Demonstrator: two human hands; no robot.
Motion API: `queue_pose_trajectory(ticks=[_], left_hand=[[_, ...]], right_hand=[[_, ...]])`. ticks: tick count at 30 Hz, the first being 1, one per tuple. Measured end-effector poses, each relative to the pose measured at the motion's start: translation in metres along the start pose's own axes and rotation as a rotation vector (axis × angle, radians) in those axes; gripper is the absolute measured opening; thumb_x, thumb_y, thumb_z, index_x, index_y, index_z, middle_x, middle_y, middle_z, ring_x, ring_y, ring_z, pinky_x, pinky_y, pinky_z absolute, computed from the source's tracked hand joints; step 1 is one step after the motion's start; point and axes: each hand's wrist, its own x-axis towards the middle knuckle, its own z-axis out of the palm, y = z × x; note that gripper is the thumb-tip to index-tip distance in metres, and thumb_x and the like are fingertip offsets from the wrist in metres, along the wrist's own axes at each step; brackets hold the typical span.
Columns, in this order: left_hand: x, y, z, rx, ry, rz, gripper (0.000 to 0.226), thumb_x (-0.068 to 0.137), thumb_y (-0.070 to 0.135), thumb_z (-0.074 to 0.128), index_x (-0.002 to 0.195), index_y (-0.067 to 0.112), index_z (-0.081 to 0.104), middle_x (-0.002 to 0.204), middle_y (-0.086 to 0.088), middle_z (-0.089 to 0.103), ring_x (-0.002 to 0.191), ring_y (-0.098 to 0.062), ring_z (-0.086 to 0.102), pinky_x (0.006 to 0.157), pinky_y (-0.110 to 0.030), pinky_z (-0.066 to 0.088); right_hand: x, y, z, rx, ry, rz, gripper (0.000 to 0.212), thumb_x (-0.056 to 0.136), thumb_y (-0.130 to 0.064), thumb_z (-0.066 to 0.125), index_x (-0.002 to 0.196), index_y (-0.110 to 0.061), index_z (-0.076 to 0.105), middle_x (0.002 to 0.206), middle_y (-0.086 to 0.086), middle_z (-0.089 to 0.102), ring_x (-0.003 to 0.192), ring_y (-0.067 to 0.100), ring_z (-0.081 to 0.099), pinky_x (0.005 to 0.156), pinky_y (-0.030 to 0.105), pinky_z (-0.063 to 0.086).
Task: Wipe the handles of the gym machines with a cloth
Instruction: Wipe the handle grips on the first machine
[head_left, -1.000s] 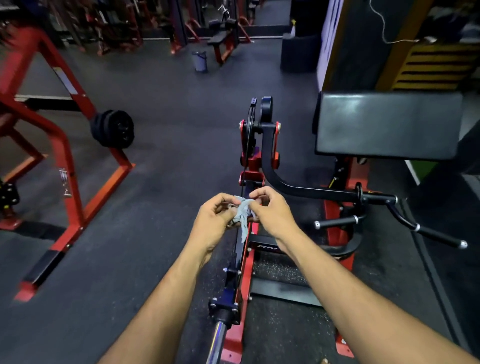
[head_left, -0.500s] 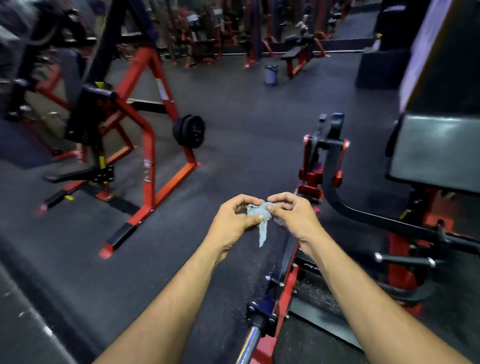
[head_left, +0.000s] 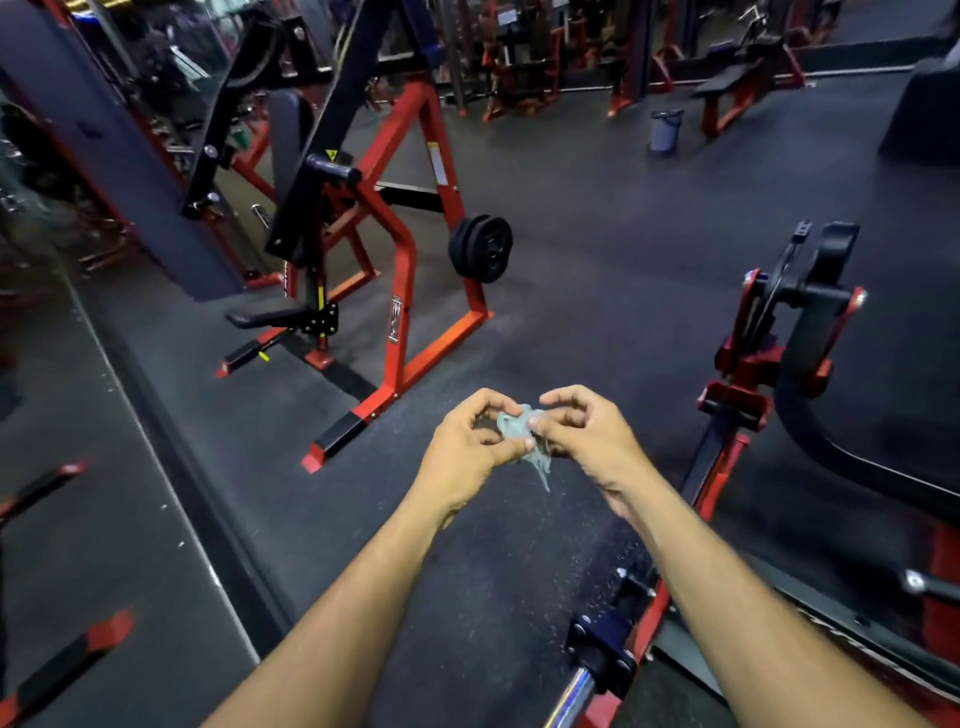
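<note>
Cloth (head_left: 522, 434) is pinched between both hands above the gym floor (head_left: 597, 234).
Pale, crumpled, one corner hanging; left hand (head_left: 467, 452) and right hand (head_left: 587, 436) fingers are curled around it. Bin (head_left: 665, 130) contents cannot be told.

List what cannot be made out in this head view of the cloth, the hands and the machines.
- Cloth: mostly hidden by the left hand and right hand pinching it.
- Curved black lever arm: its handles are cut off by the right edge.
- Far machines: dark, too small for detail.
</note>
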Motion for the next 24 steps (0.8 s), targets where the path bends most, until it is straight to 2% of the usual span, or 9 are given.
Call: queue_pose_trajectory(ticks=[3,6,10,13,17,21,24], left_hand=[[0.01,-0.012,-0.02,-0.082,0.003,-0.04,0.015,0.093,0.004,0.073,0.102,0.005,0.06,0.096,0.001,0.072,0.07,-0.012,0.07,0.065,-0.027,0.056],[0.028,-0.031,-0.044,-0.153,-0.018,-0.047,0.004,0.099,0.005,0.065,0.099,0.008,0.061,0.089,0.0,0.071,0.075,-0.013,0.068,0.066,-0.027,0.054],[0.062,-0.05,-0.073,-0.242,-0.057,-0.056,0.01,0.101,0.0,0.059,0.097,0.008,0.064,0.086,0.007,0.072,0.073,-0.009,0.068,0.067,-0.026,0.056],[0.091,-0.067,-0.104,-0.268,-0.113,-0.045,0.023,0.1,-0.005,0.056,0.096,0.01,0.073,0.096,-0.001,0.077,0.086,-0.016,0.072,0.074,-0.031,0.058],[0.12,-0.089,-0.146,-0.35,-0.194,-0.084,0.017,0.095,0.001,0.068,0.108,0.01,0.075,0.103,-0.011,0.078,0.087,-0.018,0.072,0.075,-0.03,0.058],[0.14,-0.102,-0.168,-0.392,-0.329,-0.114,0.049,0.083,-0.005,0.08,0.126,0.017,0.069,0.123,-0.014,0.071,0.096,-0.026,0.074,0.081,-0.033,0.06],[0.152,-0.102,-0.179,-0.389,-0.429,-0.095,0.064,0.082,-0.016,0.071,0.13,0.026,0.067,0.131,-0.011,0.067,0.112,-0.035,0.069,0.097,-0.044,0.058]], right_hand=[[0.011,0.012,0.013,-0.016,-0.015,0.015,0.019,0.087,0.002,0.073,0.102,-0.009,0.067,0.086,0.01,0.074,0.077,0.019,0.068,0.072,0.032,0.055],[0.024,0.019,0.026,-0.02,-0.012,0.018,0.02,0.087,0.005,0.071,0.099,-0.01,0.068,0.08,0.001,0.071,0.069,0.01,0.065,0.066,0.026,0.052],[0.049,0.023,0.058,0.015,0.111,-0.004,0.017,0.087,0.005,0.072,0.099,-0.008,0.07,0.085,0.005,0.072,0.074,0.011,0.068,0.064,0.021,0.053],[0.073,0.027,0.089,0.002,0.233,-0.031,0.012,0.088,0.002,0.072,0.095,-0.008,0.072,0.085,0.007,0.074,0.078,0.013,0.068,0.066,0.022,0.054],[0.1,0.029,0.13,-0.022,0.339,-0.057,0.013,0.089,0.005,0.069,0.093,-0.007,0.072,0.08,0.003,0.074,0.075,0.011,0.068,0.066,0.021,0.054],[0.113,0.029,0.155,-0.087,0.388,-0.05,0.013,0.093,0.0,0.066,0.096,-0.011,0.071,0.084,0.007,0.07,0.075,0.013,0.067,0.065,0.023,0.052],[0.12,0.022,0.166,-0.119,0.38,-0.025,0.019,0.095,0.0,0.062,0.094,-0.017,0.071,0.084,0.006,0.065,0.074,0.012,0.064,0.063,0.023,0.049]])
